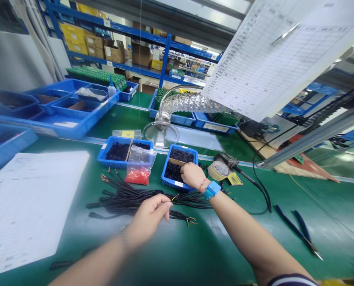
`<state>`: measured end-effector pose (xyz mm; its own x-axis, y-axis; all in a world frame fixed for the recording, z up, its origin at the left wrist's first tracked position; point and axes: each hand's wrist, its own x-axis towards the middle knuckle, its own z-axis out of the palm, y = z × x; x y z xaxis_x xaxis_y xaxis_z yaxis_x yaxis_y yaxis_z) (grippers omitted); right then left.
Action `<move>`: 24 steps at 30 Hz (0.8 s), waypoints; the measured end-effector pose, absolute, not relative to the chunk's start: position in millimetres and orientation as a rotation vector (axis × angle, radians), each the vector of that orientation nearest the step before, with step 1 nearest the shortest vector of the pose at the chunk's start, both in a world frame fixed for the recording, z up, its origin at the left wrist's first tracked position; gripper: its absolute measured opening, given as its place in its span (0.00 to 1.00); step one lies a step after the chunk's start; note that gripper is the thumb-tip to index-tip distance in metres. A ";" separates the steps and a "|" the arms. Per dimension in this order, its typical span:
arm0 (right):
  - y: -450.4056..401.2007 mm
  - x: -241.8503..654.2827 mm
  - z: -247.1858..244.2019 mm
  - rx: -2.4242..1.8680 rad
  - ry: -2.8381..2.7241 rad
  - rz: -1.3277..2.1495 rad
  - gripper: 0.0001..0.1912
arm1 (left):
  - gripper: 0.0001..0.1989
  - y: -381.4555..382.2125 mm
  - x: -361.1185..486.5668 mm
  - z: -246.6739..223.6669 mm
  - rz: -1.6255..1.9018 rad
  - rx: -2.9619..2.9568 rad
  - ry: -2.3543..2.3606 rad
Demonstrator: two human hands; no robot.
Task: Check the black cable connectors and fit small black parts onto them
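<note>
Left hand (153, 214): thumb and fingers pinched together, thin coloured wire ends (175, 197) projecting from the tips, above the black cable bundle (120, 197) on the tabletop (248, 242). Right hand (192, 174): at the near compartment of the divided blue tray (196, 159), plastic walls bounding its reach; whether the fingers grip any black pieces (173, 172) cannot be told. Smooth green surface separates the right forearm (239, 220) from the pliers (304, 232). Clear plastic bag (139, 175): red contents, beside the tray. Printed sheets (34, 198) at left: tabular, text illegible. Tray label (178, 184): white, unreadable.
</note>
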<state>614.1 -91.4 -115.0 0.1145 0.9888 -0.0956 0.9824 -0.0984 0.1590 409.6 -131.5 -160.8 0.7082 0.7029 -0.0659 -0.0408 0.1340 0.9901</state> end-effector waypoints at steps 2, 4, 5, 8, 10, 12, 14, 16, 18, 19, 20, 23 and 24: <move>-91.5 617.8 -114.9 2.270 1.986 -0.020 0.11 | 0.13 -130.5 409.8 -161.1 0.603 1.332 0.623; -91.9 623.5 -113.2 2.328 2.030 -0.126 0.09 | 0.13 -129.6 410.0 -161.1 0.613 1.311 0.634; -92.2 626.9 -112.1 2.355 2.063 -0.190 0.09 | 0.12 -129.2 410.1 -160.9 0.612 1.298 0.636; -93.1 637.0 -108.2 2.454 2.156 -0.401 0.08 | 0.12 -128.3 410.6 -159.2 0.593 1.239 0.635; -94.2 641.8 -105.3 2.536 2.182 -0.548 0.09 | 0.12 -127.9 411.1 -157.9 0.584 1.182 0.636; -96.3 643.8 -101.9 2.597 2.190 -0.705 0.11 | 0.11 -127.4 411.5 -157.1 0.587 1.134 0.641; -99.9 642.4 -98.5 2.620 2.203 -0.852 0.13 | 0.11 -126.6 411.5 -156.7 0.598 1.110 0.644; -105.5 637.5 -95.5 2.657 2.215 -1.142 0.13 | 0.12 -125.5 411.1 -156.4 0.610 1.101 0.651; -113.1 628.7 -93.4 2.693 2.181 -1.574 0.12 | 0.12 -124.3 410.4 -156.3 0.622 1.100 0.666; -117.6 623.0 -92.7 2.689 2.151 -1.778 0.11 | 0.13 -123.8 410.0 -156.3 0.631 1.105 0.676; -122.3 616.5 -92.4 2.670 2.132 -1.917 0.10 | 0.13 -123.3 409.7 -156.5 0.644 1.110 0.685; -136.4 595.0 -93.4 2.575 2.203 -1.896 0.09 | 0.13 -122.4 408.8 -158.1 0.687 1.117 0.686; -140.4 588.2 -94.4 2.543 2.235 -1.840 0.09 | 0.13 -122.2 408.6 -158.9 0.695 1.114 0.674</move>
